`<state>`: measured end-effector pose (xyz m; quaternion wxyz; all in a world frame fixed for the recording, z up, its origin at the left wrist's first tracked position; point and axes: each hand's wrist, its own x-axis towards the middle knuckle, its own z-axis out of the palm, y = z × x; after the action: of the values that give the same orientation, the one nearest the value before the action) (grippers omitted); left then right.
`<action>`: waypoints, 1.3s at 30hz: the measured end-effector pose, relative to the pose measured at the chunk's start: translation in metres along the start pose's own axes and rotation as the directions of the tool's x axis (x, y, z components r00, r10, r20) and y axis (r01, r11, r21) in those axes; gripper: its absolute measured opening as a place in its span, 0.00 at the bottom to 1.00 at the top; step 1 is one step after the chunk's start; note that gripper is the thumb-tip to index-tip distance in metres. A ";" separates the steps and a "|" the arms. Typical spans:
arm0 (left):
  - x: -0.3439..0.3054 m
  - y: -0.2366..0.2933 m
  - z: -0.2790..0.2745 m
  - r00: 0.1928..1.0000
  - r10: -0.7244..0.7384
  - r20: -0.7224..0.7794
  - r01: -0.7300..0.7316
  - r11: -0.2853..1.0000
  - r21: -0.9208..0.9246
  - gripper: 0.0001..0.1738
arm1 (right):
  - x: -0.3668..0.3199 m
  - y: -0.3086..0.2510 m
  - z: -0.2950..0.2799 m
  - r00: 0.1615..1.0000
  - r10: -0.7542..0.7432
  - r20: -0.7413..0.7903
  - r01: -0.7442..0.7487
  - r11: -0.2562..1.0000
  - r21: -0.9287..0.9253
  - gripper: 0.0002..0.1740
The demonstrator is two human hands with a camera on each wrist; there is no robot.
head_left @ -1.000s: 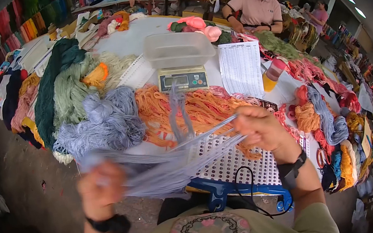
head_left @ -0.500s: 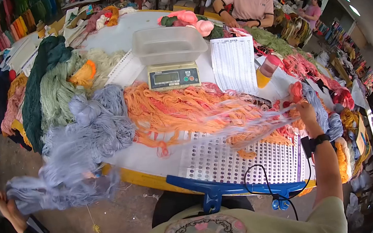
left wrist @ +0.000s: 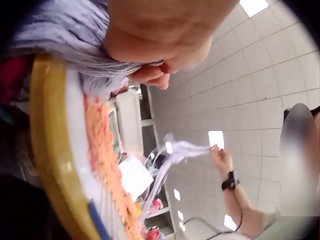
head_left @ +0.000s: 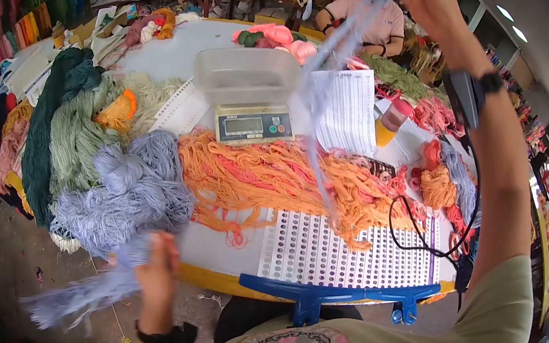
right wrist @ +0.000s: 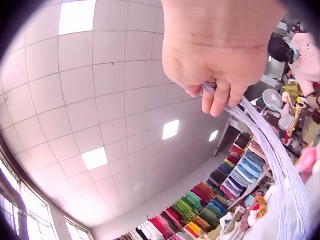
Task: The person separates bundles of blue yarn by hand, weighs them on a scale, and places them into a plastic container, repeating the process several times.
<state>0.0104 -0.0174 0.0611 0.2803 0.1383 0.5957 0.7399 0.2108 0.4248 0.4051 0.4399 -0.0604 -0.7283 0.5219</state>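
Observation:
My right hand [head_left: 425, 3] is raised high at the upper right of the head view. Its curled fingers grip a thin bunch of pale blue-grey yarn strands [right wrist: 270, 145], which hang down and away in the right wrist view. Low at the left, my left hand [head_left: 155, 264] holds a thicker hank of blue-grey yarn [left wrist: 65, 35]; its loose end trails leftward beyond the table edge, blurred. Just behind that hand, a large heap of blue-grey yarn [head_left: 125, 194] lies on the table. The strands from the right hand dangle over the orange yarn [head_left: 245, 165].
A digital scale [head_left: 252, 125] carries a clear plastic tub [head_left: 245, 69]. Beside it stands a printed sheet [head_left: 346, 107]. A perforated card [head_left: 329, 252] and blue clamp [head_left: 300, 295] sit at the front edge. Green hanks [head_left: 73, 130] lie left; another person [head_left: 376, 21] works across the table.
The right hand has swung from the right side up high, lifting its strands. My left hand has come in from the far left toward the table edge, with the hank still in it.

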 end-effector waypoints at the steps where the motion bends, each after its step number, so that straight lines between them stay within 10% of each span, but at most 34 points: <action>1: 0.009 -0.035 0.007 0.999 0.042 0.023 -0.043 0.998 0.041 0.15 | 0.042 -0.005 -0.009 0.993 -0.090 0.077 0.094 0.995 -0.044 0.18; 3: 0.014 -0.069 0.015 0.995 0.091 0.042 -0.094 0.993 0.074 0.15 | 0.077 -0.019 0.007 0.969 -0.182 0.166 0.197 0.977 -0.081 0.19; 5: 0.017 -0.073 0.019 0.912 0.377 0.165 -0.411 0.847 0.338 0.12 | 0.092 -0.025 0.055 0.952 -0.295 -0.087 0.298 0.954 0.021 0.08; 9: 0.024 -0.068 0.012 0.969 0.217 0.119 -0.245 0.912 0.329 0.10 | 0.114 0.045 0.072 0.987 -0.138 0.083 0.149 0.978 -0.146 0.14; 11: 0.024 -0.069 0.011 0.980 0.162 0.116 -0.189 0.944 0.270 0.09 | 0.085 0.108 0.093 0.982 0.078 0.172 0.019 0.865 -0.501 0.20; 12: 0.023 -0.069 0.012 0.980 0.164 0.114 -0.190 0.945 0.267 0.09 | 0.084 0.164 0.082 0.846 -0.027 0.533 0.467 0.519 -0.716 0.19; 14: 0.020 -0.065 0.014 0.981 0.166 0.098 -0.187 0.944 0.273 0.10 | 0.014 0.213 0.113 0.889 0.263 0.374 0.181 0.549 -0.816 0.14; 15: 0.019 -0.065 0.015 0.982 0.166 0.092 -0.185 0.946 0.265 0.10 | -0.022 0.228 0.123 0.896 0.227 0.381 0.297 0.330 -0.896 0.12; 18: 0.017 -0.065 0.014 0.977 0.192 0.088 -0.210 0.937 0.278 0.10 | -0.097 0.238 0.136 0.879 0.321 0.352 0.284 0.239 -0.928 0.15; 27: 0.011 -0.061 0.016 0.954 0.263 0.142 -0.295 0.909 0.294 0.08 | -0.176 0.205 0.126 0.958 0.177 0.224 0.119 0.465 -0.877 0.28; 39: 0.008 -0.068 0.014 0.929 0.355 0.101 -0.369 0.882 0.294 0.08 | -0.169 0.214 0.129 0.970 0.030 0.241 0.207 0.416 -0.886 0.23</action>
<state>0.0286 0.0071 -0.0015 0.1253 0.3054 0.6609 0.6740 0.1433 0.3368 0.1249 0.2821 -0.1908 -0.9398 0.0269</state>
